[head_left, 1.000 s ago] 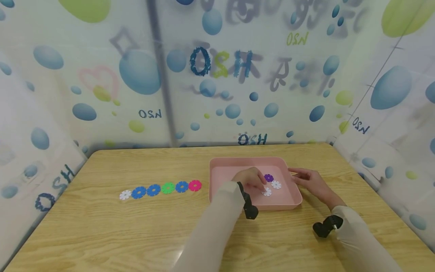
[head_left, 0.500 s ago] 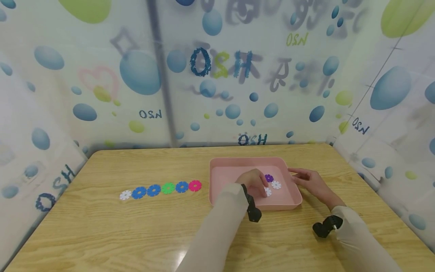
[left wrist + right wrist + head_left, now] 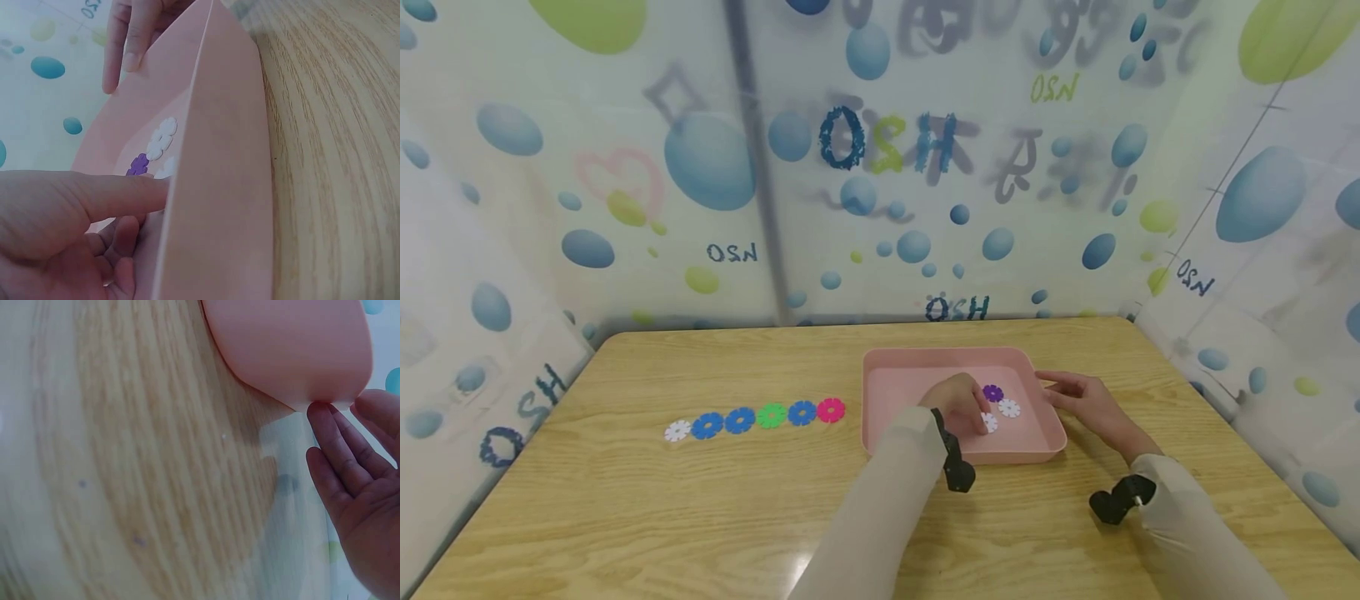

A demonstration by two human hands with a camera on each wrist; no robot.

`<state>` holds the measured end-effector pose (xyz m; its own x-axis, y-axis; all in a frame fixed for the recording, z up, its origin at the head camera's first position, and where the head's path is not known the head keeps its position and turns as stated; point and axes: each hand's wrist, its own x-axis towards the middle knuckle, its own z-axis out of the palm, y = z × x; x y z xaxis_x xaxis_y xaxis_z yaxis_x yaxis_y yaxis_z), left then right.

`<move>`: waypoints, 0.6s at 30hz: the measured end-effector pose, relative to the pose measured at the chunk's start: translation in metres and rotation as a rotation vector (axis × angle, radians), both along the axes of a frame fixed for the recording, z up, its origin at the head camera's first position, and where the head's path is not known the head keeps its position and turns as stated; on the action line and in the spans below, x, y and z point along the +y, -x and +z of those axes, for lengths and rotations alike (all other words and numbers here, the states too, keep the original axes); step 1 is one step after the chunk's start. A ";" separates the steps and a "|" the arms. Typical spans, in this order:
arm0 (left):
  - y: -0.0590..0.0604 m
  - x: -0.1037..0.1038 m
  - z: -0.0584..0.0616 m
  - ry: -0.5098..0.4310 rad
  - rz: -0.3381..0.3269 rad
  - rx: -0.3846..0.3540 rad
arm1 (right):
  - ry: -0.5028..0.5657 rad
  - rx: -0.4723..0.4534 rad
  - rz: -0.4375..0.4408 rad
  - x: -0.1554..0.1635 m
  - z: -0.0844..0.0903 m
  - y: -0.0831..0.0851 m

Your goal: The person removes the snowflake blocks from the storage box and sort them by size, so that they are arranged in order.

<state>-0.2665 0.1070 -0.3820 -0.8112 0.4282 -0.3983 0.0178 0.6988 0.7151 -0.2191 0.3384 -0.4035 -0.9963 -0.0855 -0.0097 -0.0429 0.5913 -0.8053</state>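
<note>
Toward the right of the pale, grain-streaked wooden table [image 3: 625,517] sits a smooth pink plastic tray [image 3: 887,367], squarish with rounded corners and a shallow flared wall. Inside it the left hand [image 3: 958,404] reaches down with fingers curled, fingertips on a flat white snowflake-shaped disc [image 3: 992,422] with notched petals; whether it pinches the disc or only presses on it cannot be told, since the knuckles cover the contact. At about 1 o'clock from that disc lies a second white disc [image 3: 1009,407], and at 12 o'clock a purple one [image 3: 993,392], all thin and matte. The right hand [image 3: 1086,400] rests flat and relaxed, straight fingers touching the tray's rim at its 3 o'clock side; the right wrist view shows the fingertips [image 3: 325,419] against the tray's rounded corner. Off to 9 o'clock from the tray, a row of discs [image 3: 754,417] lies edge to edge on the wood: white, blue, blue, green, blue, magenta. Glossy sheets printed with blue and green bubbles [image 3: 707,158] wall in the table.
</note>
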 end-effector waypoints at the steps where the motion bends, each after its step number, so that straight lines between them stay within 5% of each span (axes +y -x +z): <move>1: 0.000 0.000 -0.001 0.000 -0.002 0.002 | 0.000 0.000 -0.001 0.000 0.000 0.000; 18: 0.009 -0.011 -0.002 -0.072 -0.083 0.074 | -0.003 -0.002 -0.005 0.001 0.000 0.000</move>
